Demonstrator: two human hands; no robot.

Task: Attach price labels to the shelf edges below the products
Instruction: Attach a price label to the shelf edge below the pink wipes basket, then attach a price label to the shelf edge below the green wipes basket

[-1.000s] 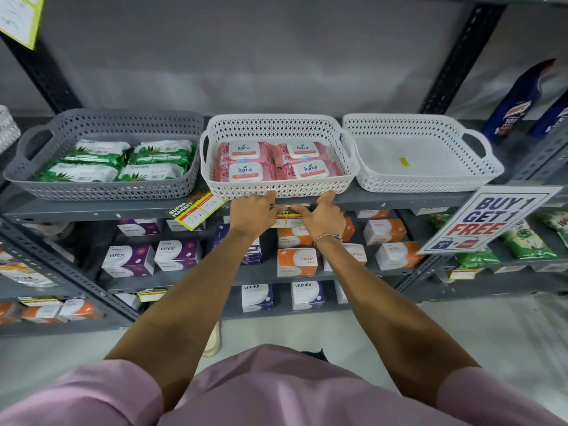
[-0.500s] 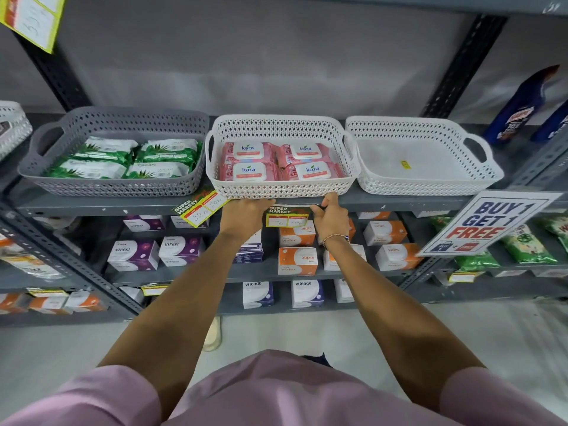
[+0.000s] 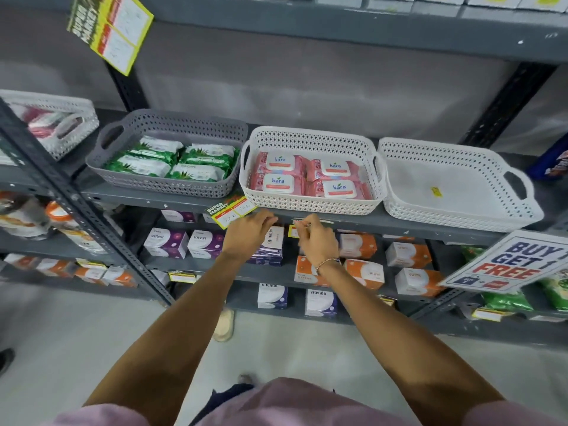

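Both hands reach just below the white basket (image 3: 310,204) of pink packs: left hand (image 3: 250,233) curled, grip unclear; right hand (image 3: 316,241) pinching a yellow price label (image 3: 294,231), mostly hidden, at the grey shelf edge (image 3: 399,224). Its print is illegible.

Pink short sleeves (image 3: 507,413), bare forearms, beaded bracelet (image 3: 326,262) on right wrist

Your view's evenly lit from above, soft shadows under the shelves, wide-angle bending at edges, slight motion blur.
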